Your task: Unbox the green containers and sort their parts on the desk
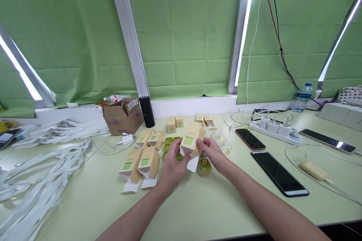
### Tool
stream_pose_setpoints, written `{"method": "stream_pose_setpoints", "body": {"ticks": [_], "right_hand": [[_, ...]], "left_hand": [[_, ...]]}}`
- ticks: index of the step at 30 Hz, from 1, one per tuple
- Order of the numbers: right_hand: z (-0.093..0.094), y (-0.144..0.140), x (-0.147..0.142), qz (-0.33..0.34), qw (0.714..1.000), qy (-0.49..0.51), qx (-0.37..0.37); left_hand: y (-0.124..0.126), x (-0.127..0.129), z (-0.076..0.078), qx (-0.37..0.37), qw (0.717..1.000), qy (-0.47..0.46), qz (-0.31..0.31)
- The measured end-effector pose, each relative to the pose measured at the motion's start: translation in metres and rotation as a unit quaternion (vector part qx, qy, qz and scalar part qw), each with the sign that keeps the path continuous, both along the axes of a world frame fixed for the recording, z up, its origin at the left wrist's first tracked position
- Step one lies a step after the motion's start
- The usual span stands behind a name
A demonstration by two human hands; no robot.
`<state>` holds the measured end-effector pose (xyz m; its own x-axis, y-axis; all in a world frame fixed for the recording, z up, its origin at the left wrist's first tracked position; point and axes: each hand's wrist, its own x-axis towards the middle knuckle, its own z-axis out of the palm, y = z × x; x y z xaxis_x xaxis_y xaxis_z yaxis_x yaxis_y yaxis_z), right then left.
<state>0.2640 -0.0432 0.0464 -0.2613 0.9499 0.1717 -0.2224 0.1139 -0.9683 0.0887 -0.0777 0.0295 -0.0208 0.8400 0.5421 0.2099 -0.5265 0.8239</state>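
Both my hands hold one small tan carton (191,140) with a green square label, above the middle of the pale green table (198,203). My left hand (172,165) grips its lower left side, and my right hand (212,152) pinches its right edge. The carton's white bottom flap hangs open. Just under my right hand sits a small clear case with a green insert (204,167). Several more tan cartons (141,162) lie open-ended to the left, and green cases (169,142) lie behind my left hand.
A brown cardboard box (122,116) and a black cylinder (147,111) stand at the back. White straps (42,180) pile up on the left. Phones (278,173), a power strip with chargers (273,128), cables and a water bottle (302,98) occupy the right.
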Motion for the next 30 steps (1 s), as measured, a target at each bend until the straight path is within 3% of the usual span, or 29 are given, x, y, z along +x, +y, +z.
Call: {"method": "stream_pose_setpoints", "body": {"ticks": [6, 13, 22, 30], "right_hand": [[-0.003, 0.000, 0.001, 0.018, 1.000, 0.000, -0.018], [0.005, -0.005, 0.000, 0.008, 1.000, 0.002, -0.017], [0.001, 0.000, 0.001, -0.020, 0.996, 0.067, -0.053], [0.005, 0.000, 0.001, -0.035, 0.992, 0.108, -0.055]], "left_hand": [[-0.007, 0.002, 0.007, -0.007, 1.000, -0.003, -0.009], [-0.011, 0.002, 0.014, -0.060, 0.991, -0.080, -0.091], [-0.007, -0.002, 0.019, -0.041, 0.993, -0.107, -0.024], [-0.004, -0.002, 0.016, -0.047, 0.991, -0.124, -0.036]]}}
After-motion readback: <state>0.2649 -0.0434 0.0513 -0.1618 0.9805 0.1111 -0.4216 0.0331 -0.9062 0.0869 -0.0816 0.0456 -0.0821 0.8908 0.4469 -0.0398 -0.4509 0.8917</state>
